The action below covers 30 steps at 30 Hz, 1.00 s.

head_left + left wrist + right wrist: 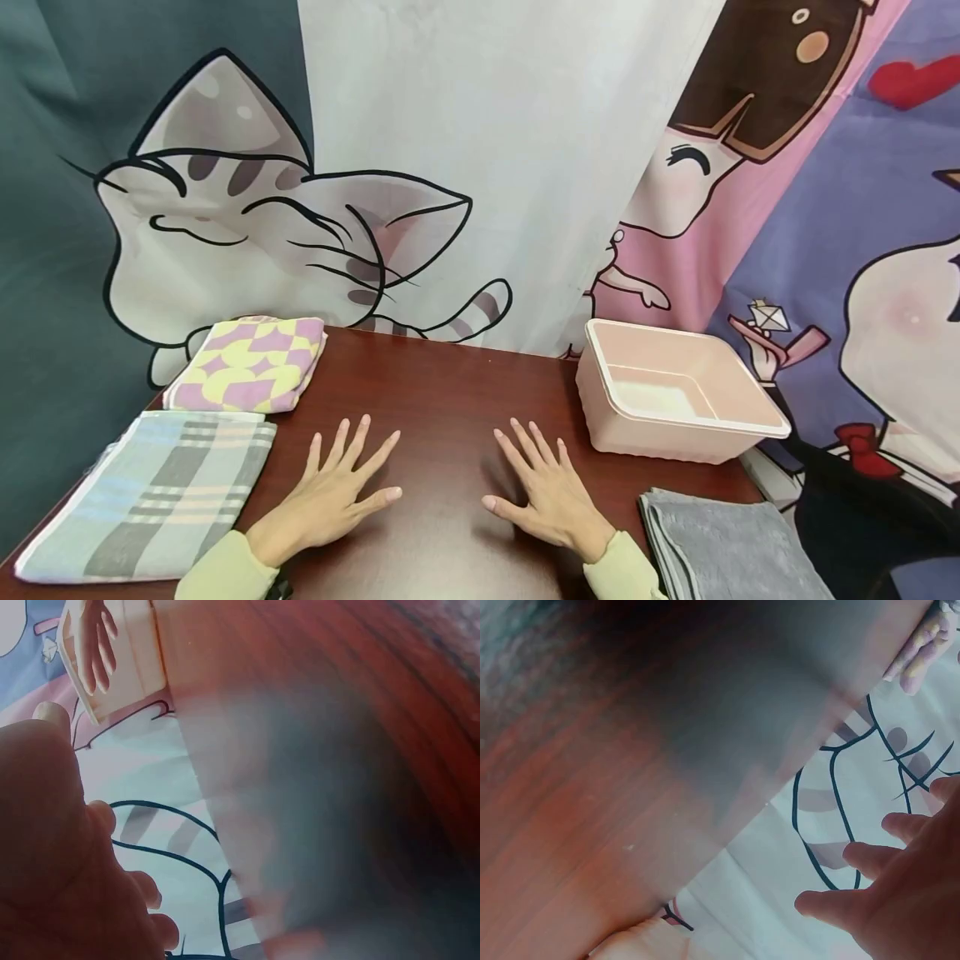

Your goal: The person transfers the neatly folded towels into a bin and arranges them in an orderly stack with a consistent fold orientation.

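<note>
My left hand [328, 498] is spread palm down above the brown table [442, 392], fingers straight and apart, holding nothing. Opposite it, my right hand [549, 493] is spread the same way, with nothing in it. Left of the left hand lies a folded plaid towel [168, 492] in grey, pale blue and white. Behind that one is a folded yellow and purple patterned towel [251, 365]. A folded grey towel [738, 546] lies to the right of the right hand. Past that hand stands a pale pink plastic basin [667, 429]. The left wrist view also shows the basin [127, 652].
A cartoon-printed curtain [480, 167] hangs right behind the table's back edge. Along the right, a white object [774, 477] shows partly beside the table, under the curtain's side. Bare tabletop stretches between the hands and toward the back edge.
</note>
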Each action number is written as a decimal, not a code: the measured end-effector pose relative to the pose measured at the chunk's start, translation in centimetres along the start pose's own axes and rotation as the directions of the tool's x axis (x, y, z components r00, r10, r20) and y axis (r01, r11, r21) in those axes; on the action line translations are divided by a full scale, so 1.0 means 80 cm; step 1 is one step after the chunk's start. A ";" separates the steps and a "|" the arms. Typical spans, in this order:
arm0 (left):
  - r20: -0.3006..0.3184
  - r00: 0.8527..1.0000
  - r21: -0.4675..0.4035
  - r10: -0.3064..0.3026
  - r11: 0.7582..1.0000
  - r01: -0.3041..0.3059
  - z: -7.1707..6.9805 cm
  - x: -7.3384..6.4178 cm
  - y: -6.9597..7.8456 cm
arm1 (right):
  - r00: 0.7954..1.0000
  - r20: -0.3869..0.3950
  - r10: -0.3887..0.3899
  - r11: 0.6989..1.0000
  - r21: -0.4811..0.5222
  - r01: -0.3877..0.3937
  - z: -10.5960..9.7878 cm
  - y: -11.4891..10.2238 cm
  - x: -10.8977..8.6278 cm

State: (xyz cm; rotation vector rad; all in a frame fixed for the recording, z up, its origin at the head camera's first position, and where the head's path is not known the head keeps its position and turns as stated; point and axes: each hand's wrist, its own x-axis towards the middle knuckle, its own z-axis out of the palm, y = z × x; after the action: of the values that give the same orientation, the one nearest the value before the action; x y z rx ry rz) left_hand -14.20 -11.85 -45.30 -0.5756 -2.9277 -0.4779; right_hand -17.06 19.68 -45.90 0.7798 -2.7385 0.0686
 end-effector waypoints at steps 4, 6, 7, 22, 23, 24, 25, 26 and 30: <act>-0.013 1.000 0.003 0.012 1.000 -0.012 -0.001 0.001 0.004 | 1.000 -0.011 0.001 1.000 0.020 -0.001 -0.005 0.000 0.001; -0.020 1.000 0.004 0.019 1.000 -0.019 -0.001 0.002 0.007 | 1.000 -0.002 0.010 0.999 0.053 -0.010 -0.010 0.000 0.000; -0.022 1.000 0.005 0.021 1.000 -0.021 -0.001 0.003 0.009 | 1.000 0.007 0.019 0.997 0.079 -0.019 -0.013 0.001 0.000; -0.120 0.986 -0.169 0.119 0.976 -0.138 -0.002 0.019 0.038 | 0.986 0.085 0.142 0.830 0.532 -0.165 -0.060 0.021 -0.012; -0.110 0.987 -0.179 0.116 0.975 -0.134 -0.002 0.020 0.040 | 0.985 0.093 0.146 0.802 0.572 -0.173 -0.063 0.025 -0.013; -0.099 0.989 -0.191 0.112 0.973 -0.129 -0.002 0.021 0.041 | 0.984 0.100 0.146 0.774 0.608 -0.176 -0.067 0.028 -0.014; -0.091 0.990 -0.199 0.110 0.972 -0.127 -0.002 0.022 0.043 | 0.983 0.110 0.147 0.744 0.643 -0.183 -0.071 0.032 -0.016; -0.079 0.991 -0.210 0.109 0.970 -0.124 -0.002 0.023 0.045 | 0.982 0.120 0.143 0.708 0.681 -0.186 -0.076 0.036 -0.017; -0.022 0.988 -0.248 0.153 0.956 -0.154 -0.004 0.034 0.053 | 0.976 0.180 0.122 0.565 0.796 -0.217 -0.111 0.042 -0.023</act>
State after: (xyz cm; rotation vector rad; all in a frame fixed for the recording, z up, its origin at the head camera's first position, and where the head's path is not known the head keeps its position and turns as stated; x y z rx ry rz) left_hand -15.03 -7.32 -43.30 -0.8242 -2.8094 -0.8322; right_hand -15.01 24.58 -37.85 0.6983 -2.7929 1.4741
